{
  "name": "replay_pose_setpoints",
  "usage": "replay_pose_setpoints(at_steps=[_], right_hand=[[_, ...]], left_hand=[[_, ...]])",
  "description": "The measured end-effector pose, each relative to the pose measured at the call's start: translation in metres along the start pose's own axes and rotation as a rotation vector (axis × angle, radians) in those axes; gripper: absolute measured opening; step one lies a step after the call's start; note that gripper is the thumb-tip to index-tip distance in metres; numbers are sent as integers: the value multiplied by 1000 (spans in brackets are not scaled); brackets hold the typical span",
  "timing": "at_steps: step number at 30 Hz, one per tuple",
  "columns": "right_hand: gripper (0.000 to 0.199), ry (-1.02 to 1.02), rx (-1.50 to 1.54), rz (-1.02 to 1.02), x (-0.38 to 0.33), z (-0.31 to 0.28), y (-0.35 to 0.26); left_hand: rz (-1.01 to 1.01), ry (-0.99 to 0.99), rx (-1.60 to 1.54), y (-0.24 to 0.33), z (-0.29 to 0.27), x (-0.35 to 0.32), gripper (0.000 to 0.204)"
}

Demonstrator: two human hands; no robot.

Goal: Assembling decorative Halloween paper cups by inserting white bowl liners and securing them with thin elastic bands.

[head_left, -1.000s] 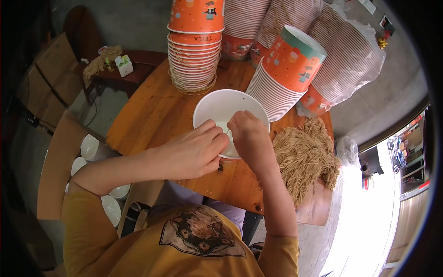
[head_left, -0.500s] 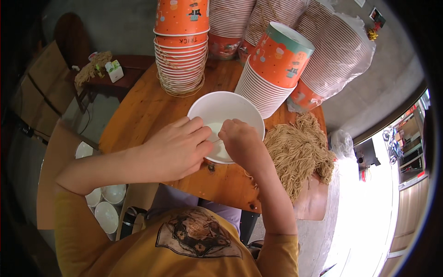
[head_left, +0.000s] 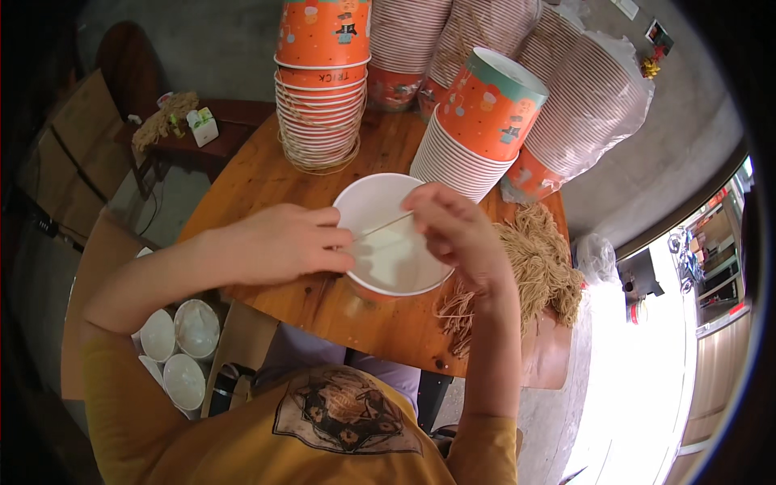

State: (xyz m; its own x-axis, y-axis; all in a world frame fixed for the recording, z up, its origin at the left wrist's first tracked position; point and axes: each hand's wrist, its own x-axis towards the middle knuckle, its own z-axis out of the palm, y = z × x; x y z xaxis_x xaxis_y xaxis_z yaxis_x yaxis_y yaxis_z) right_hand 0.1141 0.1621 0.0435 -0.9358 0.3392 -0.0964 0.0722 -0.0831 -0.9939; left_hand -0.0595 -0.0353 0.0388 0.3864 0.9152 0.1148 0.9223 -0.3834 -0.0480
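Daylight floods in from the lower right, where the floor [head_left: 647,404] beyond the worktop [head_left: 267,174] burns out to plain white — no detail there at all. The worktop and the white bowl [head_left: 394,259] are evenly lit, with soft shadows under the hands. The left side falls dim. Straight edges bow toward the black round rim, and the centre stays sharp — the fringe softens.

One open paper cup [head_left: 394,242] stands on one round wooden table [head_left: 267,174], with two hands at it, the left hand [head_left: 279,242] and the right hand [head_left: 457,226], stretching one thin string [head_left: 384,226] between them. About six stacks of orange cups [head_left: 319,81] crowd the far side, though the wrapped ones blur together. Four white lidded cups [head_left: 182,352] show on the floor, and one heap of tan strings [head_left: 537,267] lies on the table.
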Motion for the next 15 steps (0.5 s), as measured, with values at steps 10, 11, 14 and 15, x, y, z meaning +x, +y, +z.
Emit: replay_pose_setpoints(at_steps=[10, 11, 14, 15], right_hand=[[13, 133, 1045, -230, -23, -66, 53], [13, 199, 1085, -226, -25, -67, 56], [13, 217, 1122, -221, -32, -53, 52], [13, 166, 1116, -222, -34, -43, 46]], left_hand=[[-73, 207, -61, -72, 23, -8, 10], [-71, 239, -60, -77, 24, -8, 10], [-24, 303, -62, -90, 24, -11, 17], [22, 401, -41, -91, 23, -12, 19]])
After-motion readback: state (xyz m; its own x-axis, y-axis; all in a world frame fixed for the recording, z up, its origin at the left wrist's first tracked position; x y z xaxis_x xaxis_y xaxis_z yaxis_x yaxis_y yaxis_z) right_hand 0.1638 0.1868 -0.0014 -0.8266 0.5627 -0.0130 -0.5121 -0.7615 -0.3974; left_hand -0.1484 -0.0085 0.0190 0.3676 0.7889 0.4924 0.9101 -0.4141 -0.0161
